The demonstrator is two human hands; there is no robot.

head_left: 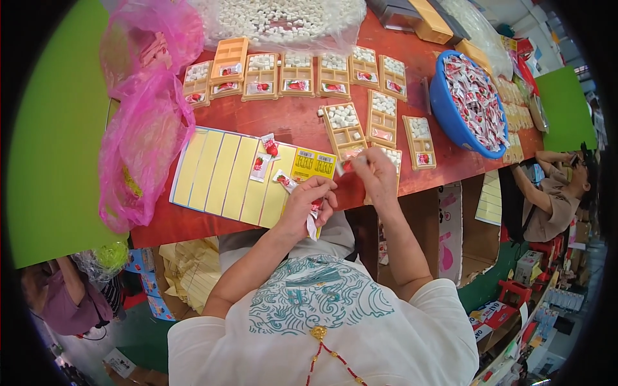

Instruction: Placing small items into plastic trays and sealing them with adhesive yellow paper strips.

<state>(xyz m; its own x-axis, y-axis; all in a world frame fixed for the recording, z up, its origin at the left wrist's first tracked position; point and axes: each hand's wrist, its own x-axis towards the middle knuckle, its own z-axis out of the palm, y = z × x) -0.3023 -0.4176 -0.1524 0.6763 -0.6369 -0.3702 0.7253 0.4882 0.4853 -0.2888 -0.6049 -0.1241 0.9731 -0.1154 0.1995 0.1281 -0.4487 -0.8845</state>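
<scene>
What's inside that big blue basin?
The blue basin holds a heap of small white-and-red packets. Its bottom, and whatever lies beneath the top packets, is hidden.

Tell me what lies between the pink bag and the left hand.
The head view shows a yellow panelled sheet there, with small packets on it.

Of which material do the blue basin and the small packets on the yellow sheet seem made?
Blue basin: probably rigid plastic, smooth, slightly shiny; even colour, rounded rim.
Small packets: likely thin, glossy plastic film, perhaps coated paper; their printed surface looks creased.
</scene>
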